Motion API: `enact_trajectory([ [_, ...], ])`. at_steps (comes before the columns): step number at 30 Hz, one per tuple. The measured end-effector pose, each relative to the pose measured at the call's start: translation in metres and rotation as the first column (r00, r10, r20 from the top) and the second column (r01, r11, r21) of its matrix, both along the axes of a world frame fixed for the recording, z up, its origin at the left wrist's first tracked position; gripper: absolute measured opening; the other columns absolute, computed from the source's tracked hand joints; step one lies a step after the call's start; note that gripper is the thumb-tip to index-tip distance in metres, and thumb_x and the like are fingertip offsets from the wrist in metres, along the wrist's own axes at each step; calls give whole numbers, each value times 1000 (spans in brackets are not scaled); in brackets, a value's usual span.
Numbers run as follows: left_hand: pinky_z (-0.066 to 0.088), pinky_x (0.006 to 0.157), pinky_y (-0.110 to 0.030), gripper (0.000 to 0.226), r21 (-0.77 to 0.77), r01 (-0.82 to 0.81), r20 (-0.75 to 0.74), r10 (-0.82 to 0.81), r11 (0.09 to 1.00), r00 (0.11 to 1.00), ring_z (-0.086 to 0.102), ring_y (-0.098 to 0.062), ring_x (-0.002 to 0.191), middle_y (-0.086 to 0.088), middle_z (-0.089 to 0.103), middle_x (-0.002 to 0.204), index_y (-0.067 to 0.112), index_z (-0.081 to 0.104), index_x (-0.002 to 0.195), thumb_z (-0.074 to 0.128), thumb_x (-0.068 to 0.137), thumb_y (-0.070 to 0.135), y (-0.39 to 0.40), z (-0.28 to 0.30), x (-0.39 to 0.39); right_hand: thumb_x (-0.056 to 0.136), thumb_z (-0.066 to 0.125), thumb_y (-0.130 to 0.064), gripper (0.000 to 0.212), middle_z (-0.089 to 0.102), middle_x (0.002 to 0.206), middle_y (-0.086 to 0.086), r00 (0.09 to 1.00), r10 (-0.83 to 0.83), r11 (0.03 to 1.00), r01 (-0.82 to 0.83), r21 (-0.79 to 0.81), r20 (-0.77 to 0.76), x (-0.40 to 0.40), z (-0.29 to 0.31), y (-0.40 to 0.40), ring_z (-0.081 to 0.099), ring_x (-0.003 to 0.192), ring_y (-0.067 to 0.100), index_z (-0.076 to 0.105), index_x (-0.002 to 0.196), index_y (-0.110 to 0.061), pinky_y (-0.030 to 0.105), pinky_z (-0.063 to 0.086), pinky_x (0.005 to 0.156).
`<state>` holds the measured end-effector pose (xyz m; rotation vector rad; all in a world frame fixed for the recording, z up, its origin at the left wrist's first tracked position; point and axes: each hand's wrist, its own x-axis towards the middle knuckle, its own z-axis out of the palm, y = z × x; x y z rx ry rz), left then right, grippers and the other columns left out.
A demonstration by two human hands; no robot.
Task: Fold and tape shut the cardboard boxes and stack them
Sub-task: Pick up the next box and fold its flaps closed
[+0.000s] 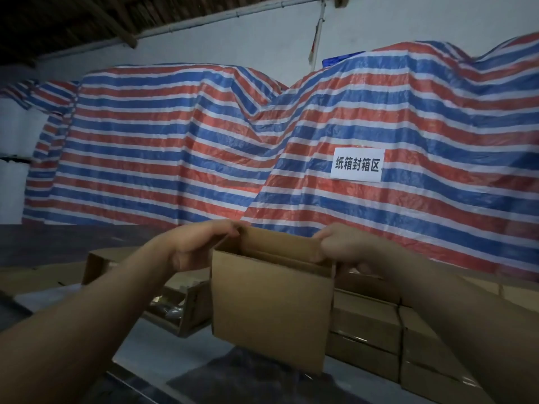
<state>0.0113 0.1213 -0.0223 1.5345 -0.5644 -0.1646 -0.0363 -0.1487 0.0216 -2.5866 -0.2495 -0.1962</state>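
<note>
Head view: a cardboard box (269, 304) is held up in front of the person, open at the top, above the counter (163, 360). Left hand (195, 249) has its grip closed on the box's upper left corner, right hand (347, 249) grips the upper right corner. Stacked boxes (379, 330) sit just right below. Behind hangs a striped tarp (175, 141) with a white sign (356, 165).

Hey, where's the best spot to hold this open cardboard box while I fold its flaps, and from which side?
Probably by the two upper corners of the cardboard box, coming in from the left and right sides, as the left hand and right hand do now. Its top is open and its walls are thin, so pinching each side wall at the rim keeps it square and leaves the flaps free.
</note>
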Motion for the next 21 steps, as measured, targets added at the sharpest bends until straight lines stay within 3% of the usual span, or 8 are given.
enact_trajectory([
  [3, 49, 92, -45, 57, -163, -2, -60, -9, 987, 998, 61, -33, 104, -19, 65, 118, 9, 55, 130, 73, 78, 26, -25, -7, -12, 93, 63, -11, 16, 68, 102, 14, 998, -22, 997, 25, 67, -52, -11, 14, -24, 67, 85, 24, 69, 107, -18, 27, 55, 63],
  [5, 53, 83, -43, 47, -204, -75, -76, 60, 976, 995, 67, -29, 96, -14, 74, 102, 11, 61, 121, 70, 80, 31, -49, -9, -20, 92, 65, -10, 21, 69, 106, 17, 995, -45, 992, 55, 110, -91, -17, 21, -43, 66, 85, 27, 70, 112, -14, 30, 57, 69],
  [8, 54, 69, -35, 35, -256, -111, -108, 86, 960, 990, 72, -21, 72, -8, 76, 82, 14, 67, 107, 67, 82, 38, -89, -8, -32, 90, 66, -5, 17, 70, 87, 14, 982, -75, 974, 108, 197, -171, -27, 26, -77, 58, 58, 15, 74, 104, -9, 22, 48, 48],
  [12, 53, 70, -33, 25, -300, -23, -127, -16, 954, 992, 67, -18, 68, -8, 71, 88, 20, 74, 100, 63, 86, 37, -145, -16, -43, 84, 65, -2, 22, 69, 88, 16, 956, -92, 935, 179, 305, -279, -39, 16, -134, 58, 64, 18, 75, 104, -4, 24, 47, 53],
  [16, 57, 53, -27, 34, -309, 34, -179, -93, 950, 979, 72, -19, 65, -10, 74, 83, 14, 71, 101, 65, 83, 42, -191, -28, -49, 79, 70, -5, 37, 69, 81, 11, 929, -176, 889, 291, 353, -324, -51, -1, -186, 62, 62, 18, 64, 115, -1, 24, 48, 52],
  [19, 57, 54, -28, 33, -316, 65, -209, -136, 946, 968, 74, -22, 70, -14, 76, 89, 14, 78, 89, 65, 85, 43, -222, -35, -48, 80, 70, -7, 28, 67, 81, 10, 918, -192, 872, 321, 369, -347, -61, -11, -214, 60, 63, 18, 67, 107, -1, 25, 46, 56],
  [21, 57, 55, -30, 29, -319, 79, -212, -152, 945, 965, 75, -24, 72, -14, 76, 88, 14, 79, 86, 69, 80, 40, -238, -39, -50, 83, 66, -5, 11, 66, 81, 10, 910, -202, 854, 345, 390, -363, -69, -17, -226, 58, 66, 19, 72, 92, -5, 27, 43, 62],
])
